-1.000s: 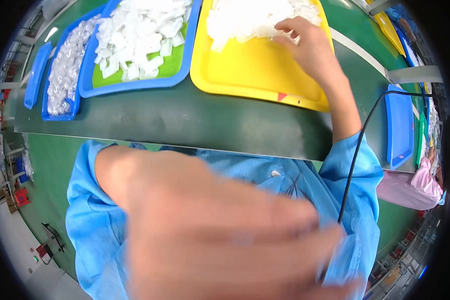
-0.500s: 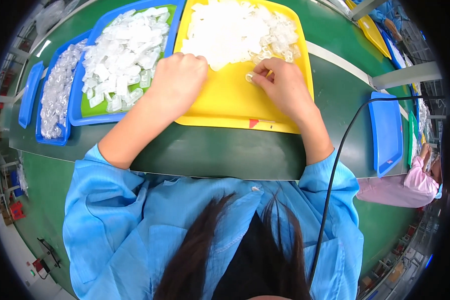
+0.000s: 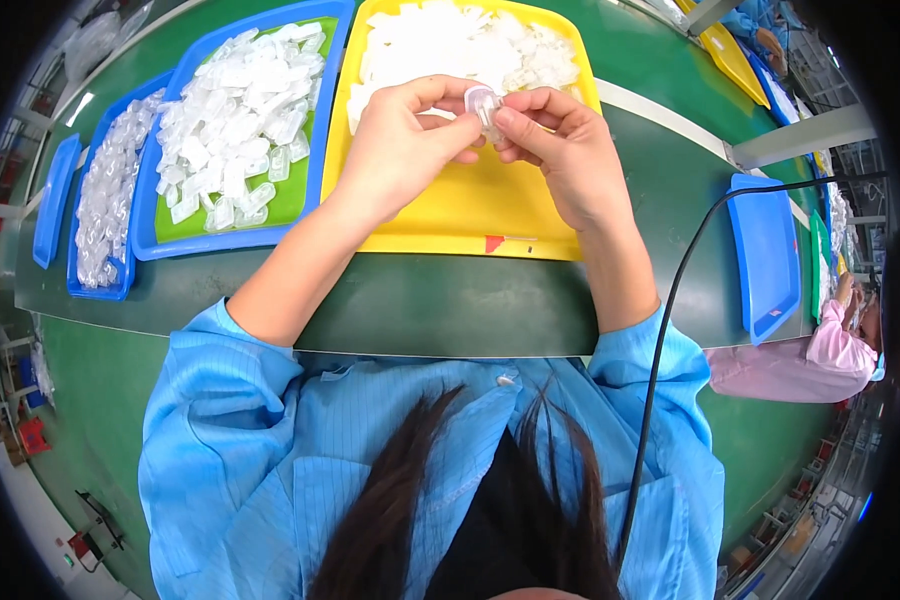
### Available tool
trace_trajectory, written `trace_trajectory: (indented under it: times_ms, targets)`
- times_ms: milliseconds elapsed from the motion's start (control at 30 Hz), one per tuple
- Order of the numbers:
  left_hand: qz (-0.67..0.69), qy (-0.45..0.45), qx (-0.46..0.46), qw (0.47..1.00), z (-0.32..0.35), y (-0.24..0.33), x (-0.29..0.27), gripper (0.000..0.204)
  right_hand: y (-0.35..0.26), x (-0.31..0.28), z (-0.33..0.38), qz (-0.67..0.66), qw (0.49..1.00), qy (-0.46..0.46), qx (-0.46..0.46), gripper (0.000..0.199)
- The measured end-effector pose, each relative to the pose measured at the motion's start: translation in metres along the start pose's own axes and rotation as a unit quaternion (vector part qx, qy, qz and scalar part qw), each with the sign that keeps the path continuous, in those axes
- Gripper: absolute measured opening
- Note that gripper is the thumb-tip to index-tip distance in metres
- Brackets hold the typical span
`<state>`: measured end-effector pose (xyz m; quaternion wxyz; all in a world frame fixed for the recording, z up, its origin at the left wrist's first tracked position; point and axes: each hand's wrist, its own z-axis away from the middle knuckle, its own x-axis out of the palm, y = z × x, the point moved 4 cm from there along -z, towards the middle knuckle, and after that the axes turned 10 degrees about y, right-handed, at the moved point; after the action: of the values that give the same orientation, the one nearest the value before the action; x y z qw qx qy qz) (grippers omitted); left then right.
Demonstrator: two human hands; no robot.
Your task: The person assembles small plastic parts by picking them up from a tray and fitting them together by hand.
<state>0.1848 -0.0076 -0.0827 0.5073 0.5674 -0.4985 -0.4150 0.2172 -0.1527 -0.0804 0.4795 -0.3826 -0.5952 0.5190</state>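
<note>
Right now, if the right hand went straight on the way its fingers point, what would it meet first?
The small clear plastic piece at the fingertips of the right hand; just beyond it, probably the left hand. Exact depth is unclear from this view.

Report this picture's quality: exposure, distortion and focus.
Head view: the white pieces in the yellow tray look washed out; head view: the green table bends toward the rim, with dark corners; head view: the left hand and right hand look fairly sharp, without obvious motion blur.
</note>
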Motion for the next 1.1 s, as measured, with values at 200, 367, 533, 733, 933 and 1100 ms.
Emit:
trace_trajectory:
  times_ms: [200, 367, 533, 733, 933, 1100]
  targets:
    - [-0.033, 0.007, 0.027, 0.999, 0.011, -0.001, -0.002, 0.026, -0.002, 0.002, 0.003, 0.033, 0.999, 0.031, -0.027, 0.015]
    - [-0.023, 0.063, 0.115, 0.991, 0.015, 0.008, 0.001, 0.022, -0.001, 0.003, 0.005, 0.030, 0.998, 0.035, -0.050, 0.015]
    - [-0.050, 0.076, 0.153, 0.984, 0.019, 0.007, 0.001, 0.022, -0.002, -0.001, 0.005, 0.047, 0.997, 0.012, -0.061, 0.014]
    - [-0.101, 0.062, 0.171, 0.978, 0.019, 0.008, 0.004, 0.025, 0.001, -0.002, 0.005, 0.007, 1.000, -0.013, -0.016, 0.014]
    - [-0.056, 0.021, 0.085, 0.995, 0.020, 0.006, 0.004, 0.028, -0.001, -0.005, 0.004, 0.031, 0.999, -0.027, 0.000, 0.014]
    - [-0.033, 0.012, 0.076, 0.996, 0.023, 0.006, 0.004, 0.027, -0.004, -0.009, 0.004, 0.104, 0.994, -0.008, -0.032, 0.014]
